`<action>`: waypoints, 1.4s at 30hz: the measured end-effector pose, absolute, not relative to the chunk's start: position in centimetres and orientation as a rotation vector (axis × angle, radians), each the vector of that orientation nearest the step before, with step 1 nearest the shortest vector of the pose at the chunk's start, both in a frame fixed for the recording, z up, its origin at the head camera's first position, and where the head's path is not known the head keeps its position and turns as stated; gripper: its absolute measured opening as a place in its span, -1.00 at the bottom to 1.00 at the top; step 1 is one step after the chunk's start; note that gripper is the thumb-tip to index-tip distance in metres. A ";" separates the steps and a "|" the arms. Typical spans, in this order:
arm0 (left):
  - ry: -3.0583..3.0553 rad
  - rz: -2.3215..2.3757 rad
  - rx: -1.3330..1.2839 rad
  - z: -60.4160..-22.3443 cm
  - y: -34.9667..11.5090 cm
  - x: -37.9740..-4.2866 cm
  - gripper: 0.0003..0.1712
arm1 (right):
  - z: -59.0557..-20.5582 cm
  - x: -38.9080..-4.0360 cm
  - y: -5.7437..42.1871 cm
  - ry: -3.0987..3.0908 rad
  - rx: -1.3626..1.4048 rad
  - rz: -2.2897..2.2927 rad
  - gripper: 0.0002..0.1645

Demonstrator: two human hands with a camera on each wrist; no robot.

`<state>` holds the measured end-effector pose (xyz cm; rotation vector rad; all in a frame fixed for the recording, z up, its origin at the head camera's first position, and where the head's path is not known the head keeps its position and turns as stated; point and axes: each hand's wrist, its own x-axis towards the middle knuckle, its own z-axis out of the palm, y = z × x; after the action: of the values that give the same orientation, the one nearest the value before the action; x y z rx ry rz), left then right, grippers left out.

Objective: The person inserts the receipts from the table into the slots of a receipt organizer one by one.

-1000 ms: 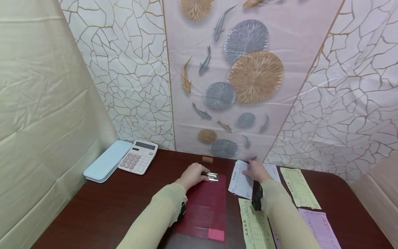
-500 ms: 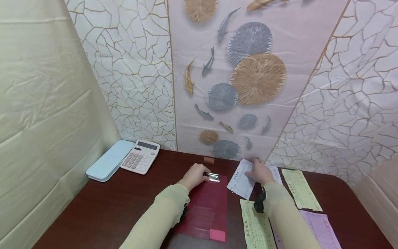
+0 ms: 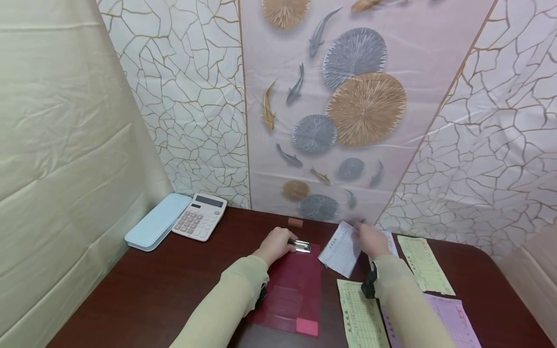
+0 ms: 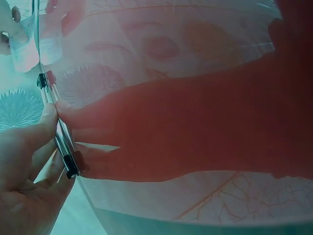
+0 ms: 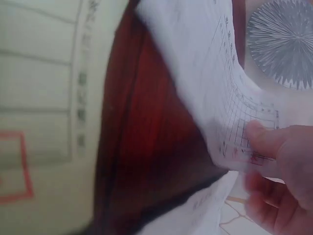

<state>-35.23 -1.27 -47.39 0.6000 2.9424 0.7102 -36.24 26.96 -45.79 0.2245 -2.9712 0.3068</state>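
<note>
In the head view my left hand pinches the metal clip at the top of a see-through dark red clip folder. The folder lies on the table, a pink label at its lower corner. Up close in the left wrist view, thumb and fingers sit on the clip, and the shiny red sheet mirrors the hand. My right hand pinches a printed white slip by its far end; the right wrist view shows this slip curved, raised off the dark table, thumb on its printed side.
Another white slip lies partly behind the right hand. Yellow slips and purple slips lie at the right. A calculator, a pale blue case and a small brown block sit along the back.
The white slip has turned slantwise and come up from the table in my right hand. My left hand stays at the folder's clip. The head view has shifted slightly.
</note>
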 end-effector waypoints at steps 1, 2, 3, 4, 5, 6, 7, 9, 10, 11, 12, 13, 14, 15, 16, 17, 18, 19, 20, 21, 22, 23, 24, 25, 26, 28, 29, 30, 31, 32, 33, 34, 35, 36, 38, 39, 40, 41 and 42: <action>2.945 0.715 0.605 -47.4 -1.3 -35.3 -0.74 | -45.8 -36.3 27.2 -2.971 0.229 0.306 -0.88; 2.950 0.717 0.609 -47.5 -1.3 -35.3 -0.74 | -45.8 -36.4 27.3 -2.972 0.228 0.305 -0.86; 2.953 0.718 0.614 -47.5 -1.3 -35.3 -0.74 | -45.8 -36.4 27.5 -2.969 0.225 0.300 -0.84; 2.953 0.722 0.617 -47.5 -1.3 -35.4 -0.74 | -45.6 -36.4 27.6 -2.973 0.218 0.296 -0.82; 2.954 0.721 0.619 -47.5 -1.4 -35.4 -0.74 | -45.5 -36.3 27.7 -2.973 0.214 0.283 -0.79; 2.956 0.724 0.621 -47.5 -1.4 -35.4 -0.73 | -45.3 -36.1 27.7 -2.965 0.215 0.261 -0.77; 2.957 0.725 0.622 -47.5 -1.4 -35.5 -0.72 | -45.1 -35.9 27.8 -2.959 0.213 0.241 -0.76; 2.956 0.726 0.626 -47.4 -1.4 -35.5 -0.72 | -44.6 -35.5 28.0 -2.956 0.210 0.223 -0.76; 2.957 0.727 0.625 -47.3 -1.4 -35.5 -0.73 | -44.4 -35.3 28.1 -2.961 0.205 0.229 -0.77; 2.955 0.732 0.624 -47.3 -1.5 -35.5 -0.73 | -44.2 -35.1 28.2 -2.965 0.192 0.238 -0.78; 2.955 0.731 0.625 -47.2 -1.5 -35.6 -0.74 | -44.0 -34.9 28.3 -2.968 0.180 0.256 -0.77; 2.957 0.722 0.630 -47.2 -1.5 -35.6 -0.74 | -43.8 -34.7 28.5 -2.978 0.158 0.290 -0.76; 2.959 0.715 0.634 -47.2 -1.5 -35.6 -0.75 | -43.7 -34.6 28.7 -2.981 0.138 0.333 -0.74; 2.962 0.706 0.640 -47.2 -1.5 -35.5 -0.76 | -43.5 -34.5 28.9 -2.977 0.116 0.386 -0.73; 2.963 0.696 0.643 -47.1 -1.4 -35.5 -0.77 | -43.3 -34.4 29.1 -2.971 0.094 0.438 -0.72; 2.965 0.686 0.647 -47.1 -1.4 -35.5 -0.78 | -43.1 -34.3 29.3 -2.963 0.075 0.498 -0.69; 2.966 0.675 0.650 -47.1 -1.4 -35.6 -0.79 | -42.9 -34.1 29.6 -2.945 0.066 0.559 -0.67; 2.964 0.666 0.651 -47.1 -1.4 -35.6 -0.79 | -42.7 -33.9 29.8 -2.926 0.052 0.619 -0.66; 2.960 0.660 0.652 -47.1 -1.4 -35.6 -0.80 | -42.4 -33.7 30.0 -2.907 0.037 0.675 -0.65; 2.959 0.647 0.656 -47.1 -1.4 -35.6 -0.81 | -42.1 -33.4 30.2 -2.891 0.026 0.733 -0.63; 2.956 0.638 0.659 -47.1 -1.4 -35.6 -0.80 | -41.9 -33.2 30.4 -2.882 0.016 0.786 -0.61; 2.955 0.625 0.672 -47.1 -1.4 -35.7 -0.81 | -41.6 -32.9 30.5 -2.873 0.010 0.838 -0.59; 2.954 0.609 0.686 -47.1 -1.5 -35.8 -0.81 | -41.4 -32.7 30.6 -2.864 0.011 0.879 -0.60; 2.951 0.591 0.701 -47.2 -1.5 -35.8 -0.82 | -41.3 -32.5 30.8 -2.864 0.008 0.930 -0.61; 2.947 0.574 0.719 -47.2 -1.5 -35.9 -0.84 | -41.2 -32.3 30.9 -2.867 0.003 0.983 -0.62; 2.938 0.547 0.747 -47.2 -1.6 -36.0 -0.88 | -41.0 -31.9 31.0 -2.873 0.001 1.089 -0.61; 2.935 0.538 0.759 -47.2 -1.6 -36.1 -0.89 | -41.0 -31.6 31.0 -2.874 -0.001 1.141 -0.60; 2.931 0.536 0.763 -47.2 -1.6 -36.1 -0.90 | -41.0 -31.4 31.1 -2.875 -0.007 1.192 -0.57; 2.927 0.539 0.768 -47.2 -1.6 -36.1 -0.91 | -41.0 -31.1 31.1 -2.876 -0.020 1.239 -0.54; 2.925 0.542 0.773 -47.3 -1.6 -36.2 -0.91 | -41.0 -30.9 31.2 -2.878 -0.033 1.269 -0.49; 2.926 0.544 0.775 -47.3 -1.6 -36.2 -0.90 | -41.0 -30.6 31.2 -2.873 -0.041 1.306 -0.45; 2.930 0.549 0.774 -47.4 -1.6 -36.2 -0.89 | -41.0 -30.4 31.3 -2.868 -0.050 1.331 -0.42; 2.933 0.555 0.773 -47.4 -1.6 -36.2 -0.88 | -41.0 -30.1 31.3 -2.866 -0.064 1.354 -0.38; 2.937 0.560 0.772 -47.4 -1.5 -36.2 -0.85 | -41.0 -29.9 31.3 -2.857 -0.070 1.385 -0.36; 2.944 0.561 0.778 -47.5 -1.5 -36.2 -0.82 | -41.1 -29.4 31.2 -2.839 -0.091 1.455 -0.32; 2.945 0.563 0.780 -47.4 -1.5 -36.2 -0.82 | -41.2 -29.2 31.1 -2.821 -0.103 1.507 -0.31; 2.944 0.567 0.782 -47.4 -1.5 -36.1 -0.82 | -41.2 -29.0 30.9 -2.810 -0.118 1.554 -0.30; 2.945 0.569 0.787 -47.4 -1.5 -36.1 -0.82 | -41.4 -28.8 30.8 -2.787 -0.127 1.621 -0.29; 2.946 0.568 0.793 -47.4 -1.5 -36.1 -0.84 | -41.5 -28.6 30.6 -2.761 -0.135 1.685 -0.29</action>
<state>-36.09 -1.47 -47.37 0.7929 2.9457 0.5679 -28.63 30.57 -41.53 -0.1346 -2.7609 1.6848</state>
